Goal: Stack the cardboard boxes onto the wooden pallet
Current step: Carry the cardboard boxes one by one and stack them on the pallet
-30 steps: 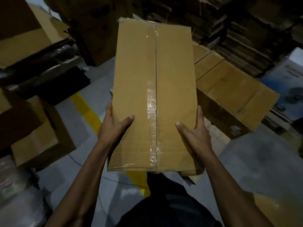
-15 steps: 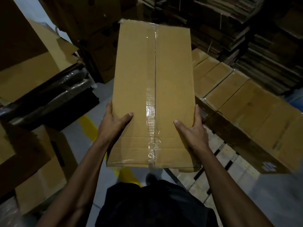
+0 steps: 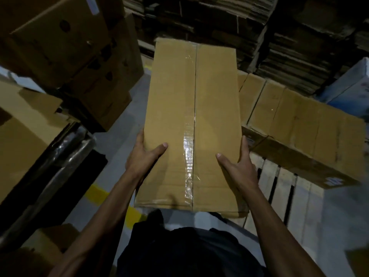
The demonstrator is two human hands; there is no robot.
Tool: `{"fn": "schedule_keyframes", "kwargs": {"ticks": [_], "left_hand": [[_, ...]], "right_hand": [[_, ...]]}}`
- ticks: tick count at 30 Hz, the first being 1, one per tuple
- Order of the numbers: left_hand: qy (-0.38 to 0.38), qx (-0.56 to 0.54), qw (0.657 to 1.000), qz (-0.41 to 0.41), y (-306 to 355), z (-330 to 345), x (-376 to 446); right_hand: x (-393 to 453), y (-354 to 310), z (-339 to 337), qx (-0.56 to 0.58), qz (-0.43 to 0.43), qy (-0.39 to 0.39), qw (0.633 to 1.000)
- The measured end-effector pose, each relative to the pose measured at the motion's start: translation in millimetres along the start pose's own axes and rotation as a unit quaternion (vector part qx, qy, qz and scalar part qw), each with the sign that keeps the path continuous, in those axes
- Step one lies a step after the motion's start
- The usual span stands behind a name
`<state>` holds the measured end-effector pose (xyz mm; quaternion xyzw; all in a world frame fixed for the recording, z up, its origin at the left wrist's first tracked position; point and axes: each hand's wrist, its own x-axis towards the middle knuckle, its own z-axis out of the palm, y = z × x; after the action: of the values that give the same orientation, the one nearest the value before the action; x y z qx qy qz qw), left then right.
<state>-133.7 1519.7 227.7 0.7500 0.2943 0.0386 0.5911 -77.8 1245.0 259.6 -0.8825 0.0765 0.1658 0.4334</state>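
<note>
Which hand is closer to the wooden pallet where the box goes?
Right. The right hand grips the box on the side nearest the pallet; the left hand is over the floor.

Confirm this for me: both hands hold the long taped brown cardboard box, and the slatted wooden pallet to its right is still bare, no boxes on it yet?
Not quite. The head view shows a row of brown cardboard boxes already lying on the slatted wooden pallet. The rest stands: left hand and right hand hold the long taped brown cardboard box.
</note>
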Motion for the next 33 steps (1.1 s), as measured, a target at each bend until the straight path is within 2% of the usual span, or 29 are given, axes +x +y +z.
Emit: {"fn": "schedule_keyframes", "kwargs": {"ticks": [8,18,26,33], "left_hand": [[-0.105,0.020,0.994,-0.002,1,-32,66],[-0.152,0.064,0.986,0.000,-2,-5,106],[-0.151,0.091,0.983,-0.043,-38,4,134],[-0.216,0.119,0.966,-0.074,-104,-1,199]], "right_hand": [[-11,-25,42,0.033,0.053,0.058,0.996],[17,-8,57,0.051,0.130,0.075,0.987],[46,13,89,0.035,0.179,0.052,0.982],[86,41,168,0.030,0.239,0.048,0.969]]}}
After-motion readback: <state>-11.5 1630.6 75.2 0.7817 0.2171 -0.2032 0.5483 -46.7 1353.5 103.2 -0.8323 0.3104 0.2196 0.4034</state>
